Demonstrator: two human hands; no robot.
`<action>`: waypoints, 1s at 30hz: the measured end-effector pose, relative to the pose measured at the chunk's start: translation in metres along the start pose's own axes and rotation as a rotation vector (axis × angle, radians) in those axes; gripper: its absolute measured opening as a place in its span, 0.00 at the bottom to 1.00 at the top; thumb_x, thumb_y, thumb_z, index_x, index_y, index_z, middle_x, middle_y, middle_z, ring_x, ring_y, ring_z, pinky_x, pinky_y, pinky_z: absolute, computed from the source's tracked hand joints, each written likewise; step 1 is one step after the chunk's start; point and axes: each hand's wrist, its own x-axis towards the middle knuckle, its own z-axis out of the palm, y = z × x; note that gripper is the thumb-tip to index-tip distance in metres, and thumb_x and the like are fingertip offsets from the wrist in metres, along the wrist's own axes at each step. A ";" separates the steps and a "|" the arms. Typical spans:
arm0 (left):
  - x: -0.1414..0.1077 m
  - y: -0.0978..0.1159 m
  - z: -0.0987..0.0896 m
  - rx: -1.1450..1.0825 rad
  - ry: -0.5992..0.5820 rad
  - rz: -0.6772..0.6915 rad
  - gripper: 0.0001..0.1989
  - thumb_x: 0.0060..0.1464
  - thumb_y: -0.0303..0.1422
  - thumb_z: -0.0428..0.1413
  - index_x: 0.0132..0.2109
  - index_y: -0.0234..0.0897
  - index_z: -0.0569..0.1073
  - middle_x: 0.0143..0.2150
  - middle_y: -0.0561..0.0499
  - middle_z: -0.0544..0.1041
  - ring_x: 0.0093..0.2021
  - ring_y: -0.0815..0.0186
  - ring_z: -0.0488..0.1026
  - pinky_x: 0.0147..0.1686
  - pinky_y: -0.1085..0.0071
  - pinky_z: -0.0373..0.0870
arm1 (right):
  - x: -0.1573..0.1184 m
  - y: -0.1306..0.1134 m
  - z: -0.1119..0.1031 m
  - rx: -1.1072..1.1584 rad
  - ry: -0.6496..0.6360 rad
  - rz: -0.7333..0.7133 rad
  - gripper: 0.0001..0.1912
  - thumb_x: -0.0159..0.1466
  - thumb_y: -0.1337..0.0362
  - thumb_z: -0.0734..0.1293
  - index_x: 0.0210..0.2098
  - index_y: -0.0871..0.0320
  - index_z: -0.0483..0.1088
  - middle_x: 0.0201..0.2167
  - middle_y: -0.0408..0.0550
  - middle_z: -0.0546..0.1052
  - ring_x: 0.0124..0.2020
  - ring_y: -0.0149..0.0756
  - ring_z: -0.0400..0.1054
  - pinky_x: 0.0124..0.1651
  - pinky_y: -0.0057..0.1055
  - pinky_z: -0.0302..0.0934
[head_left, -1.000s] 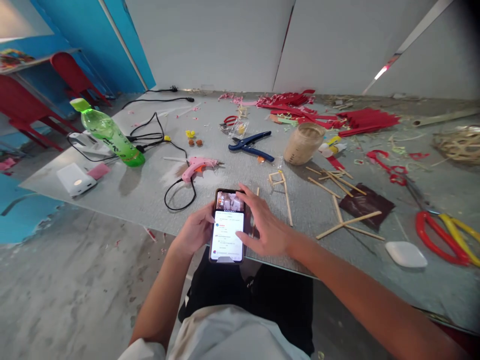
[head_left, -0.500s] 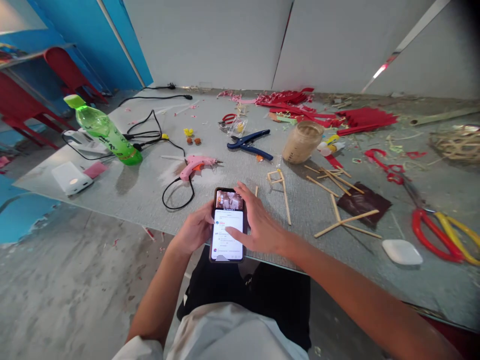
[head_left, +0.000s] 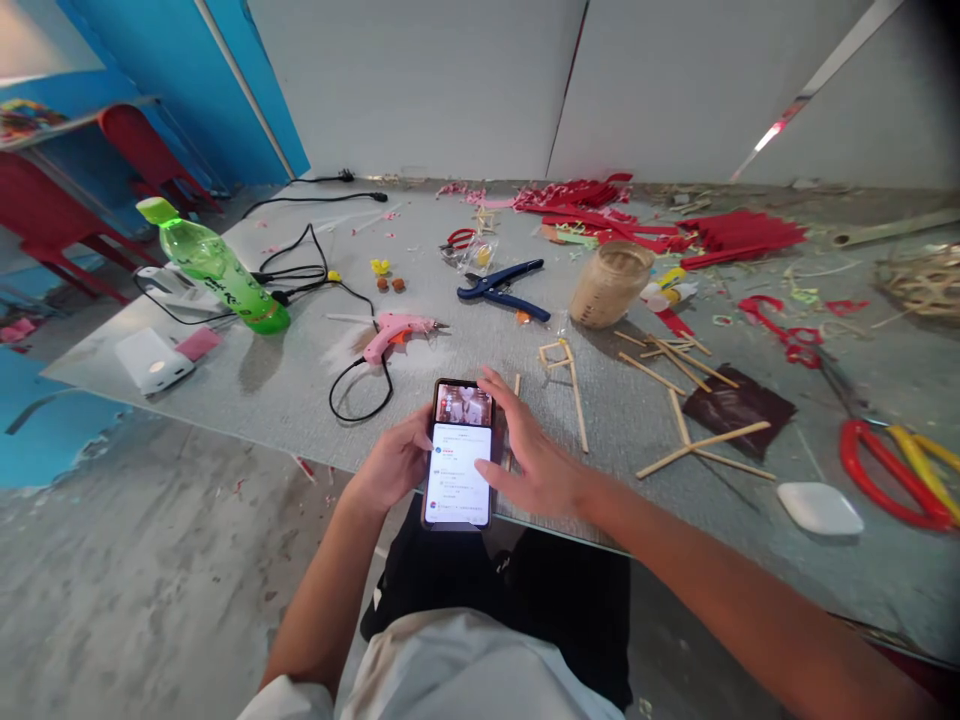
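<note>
A smartphone point(head_left: 458, 470) with a lit screen is held upright at the table's front edge; a picture fills its top and rows of text lie below. My left hand point(head_left: 396, 455) grips its left side, the thumb at the edge and the other fingers mostly hidden. Beside the right edge is my right hand point(head_left: 536, 455), open, with thumb and forefinger apart and the thumb tip by the screen's edge. A small frame of wooden sticks point(head_left: 556, 358) lies just beyond that hand. Up and to the left rests a pink glue gun point(head_left: 397, 330) with its black cord.
On the table point(head_left: 300, 425) stand a leaning green bottle point(head_left: 221, 270) and a jar point(head_left: 611, 283). Dark blue cutters point(head_left: 502, 288), loose sticks point(head_left: 701, 450), red-handled scissors point(head_left: 889, 470), a white case point(head_left: 819, 508) and red paper scraps point(head_left: 742, 238) lie about. A wall closes the back.
My right thumb has shifted right, from over the phone's screen to its edge. The left hand keeps its hold, and the view has moved slightly.
</note>
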 end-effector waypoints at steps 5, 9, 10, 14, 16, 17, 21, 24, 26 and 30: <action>-0.002 0.002 0.001 -0.017 0.024 -0.007 0.30 0.35 0.25 0.55 0.50 0.36 0.80 0.43 0.48 0.82 0.42 0.61 0.77 0.43 0.69 0.73 | -0.001 0.000 0.001 -0.007 -0.065 0.021 0.63 0.61 0.51 0.77 0.76 0.53 0.29 0.78 0.64 0.25 0.79 0.60 0.26 0.75 0.66 0.41; -0.002 0.001 0.000 -0.019 0.029 -0.004 0.28 0.35 0.25 0.55 0.49 0.37 0.81 0.44 0.49 0.82 0.41 0.62 0.77 0.42 0.69 0.73 | -0.001 0.001 0.001 0.003 -0.060 0.026 0.67 0.56 0.51 0.80 0.76 0.50 0.30 0.78 0.62 0.26 0.79 0.62 0.28 0.75 0.65 0.42; -0.001 0.000 -0.001 -0.017 0.026 -0.001 0.28 0.35 0.25 0.55 0.48 0.37 0.81 0.44 0.49 0.82 0.41 0.62 0.77 0.43 0.69 0.73 | -0.001 0.001 0.001 0.003 -0.056 0.022 0.68 0.56 0.51 0.81 0.76 0.50 0.31 0.78 0.62 0.26 0.79 0.62 0.28 0.75 0.65 0.42; -0.001 0.000 -0.002 -0.005 0.033 0.010 0.28 0.36 0.26 0.54 0.48 0.37 0.81 0.44 0.48 0.82 0.40 0.62 0.77 0.43 0.68 0.73 | -0.002 0.002 0.001 0.005 -0.062 0.013 0.68 0.55 0.51 0.81 0.76 0.50 0.31 0.78 0.62 0.25 0.79 0.61 0.27 0.76 0.65 0.41; -0.001 0.000 -0.001 -0.005 0.034 0.006 0.27 0.36 0.25 0.54 0.48 0.37 0.81 0.44 0.48 0.82 0.41 0.60 0.77 0.43 0.68 0.73 | -0.001 0.002 0.001 0.001 -0.064 0.008 0.68 0.55 0.51 0.81 0.76 0.50 0.31 0.78 0.61 0.25 0.79 0.61 0.26 0.76 0.65 0.41; -0.001 0.000 -0.001 -0.009 0.032 0.001 0.27 0.36 0.25 0.55 0.48 0.37 0.80 0.44 0.48 0.82 0.42 0.60 0.77 0.43 0.68 0.73 | -0.001 0.002 0.001 -0.002 -0.062 0.003 0.67 0.56 0.52 0.80 0.76 0.51 0.31 0.78 0.62 0.26 0.79 0.61 0.27 0.76 0.65 0.40; -0.001 0.001 0.000 -0.018 0.030 -0.022 0.27 0.37 0.25 0.55 0.49 0.37 0.79 0.46 0.47 0.82 0.43 0.59 0.77 0.42 0.69 0.72 | 0.002 0.002 0.002 -0.009 0.018 0.013 0.45 0.71 0.60 0.67 0.76 0.50 0.36 0.79 0.59 0.37 0.79 0.51 0.35 0.77 0.61 0.44; -0.001 0.002 0.000 -0.010 0.031 -0.034 0.27 0.37 0.26 0.55 0.49 0.36 0.78 0.45 0.47 0.82 0.42 0.61 0.77 0.40 0.69 0.71 | 0.004 0.003 0.002 -0.008 0.089 0.031 0.33 0.75 0.65 0.57 0.75 0.48 0.40 0.77 0.57 0.47 0.79 0.44 0.41 0.77 0.58 0.46; 0.000 0.003 0.001 -0.003 0.029 -0.037 0.26 0.37 0.26 0.56 0.48 0.36 0.78 0.45 0.47 0.82 0.42 0.60 0.77 0.40 0.69 0.71 | 0.004 0.004 0.002 -0.013 0.097 0.030 0.31 0.76 0.65 0.56 0.75 0.49 0.41 0.77 0.57 0.49 0.78 0.44 0.43 0.77 0.57 0.47; -0.001 0.003 0.002 -0.008 0.030 -0.033 0.25 0.36 0.26 0.56 0.47 0.36 0.78 0.45 0.47 0.82 0.43 0.59 0.78 0.42 0.68 0.72 | 0.003 0.003 0.000 -0.027 0.061 0.014 0.36 0.75 0.61 0.61 0.75 0.50 0.39 0.77 0.59 0.46 0.79 0.47 0.41 0.77 0.59 0.47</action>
